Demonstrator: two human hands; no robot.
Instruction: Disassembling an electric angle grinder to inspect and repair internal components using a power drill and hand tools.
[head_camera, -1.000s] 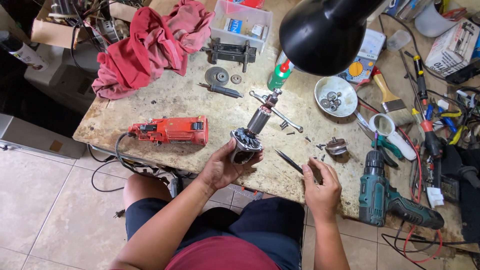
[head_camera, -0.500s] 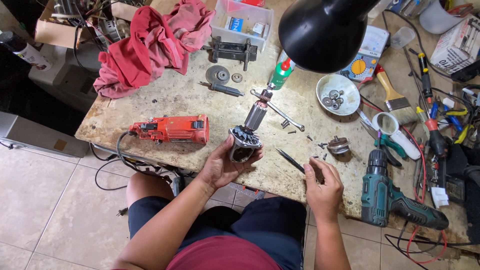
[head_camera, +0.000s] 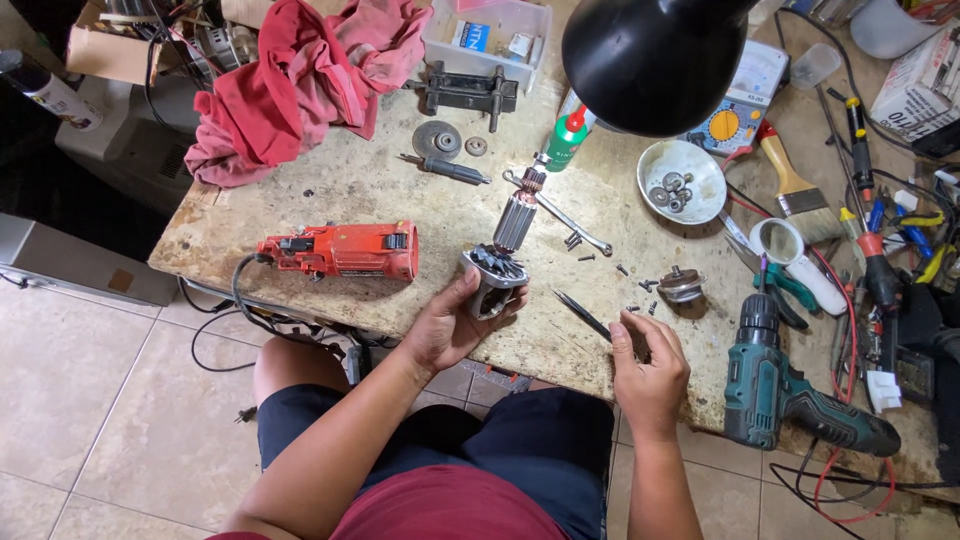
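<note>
From the head camera, the left hand is wrapped around a grey metal housing with a motor rotor standing out of it, held over the near edge of the stained workbench. The right hand pinches a thin dark tool, fingers pressed together. Just left of the housing lies a red power-tool body. At the far edge a clear plastic box holds small blue-and-white packets, next to a red cloth. A green bottle with a red cap stands under the black lamp. A white cardboard box sits at the far right; a teal drill lies near the right hand.
</note>
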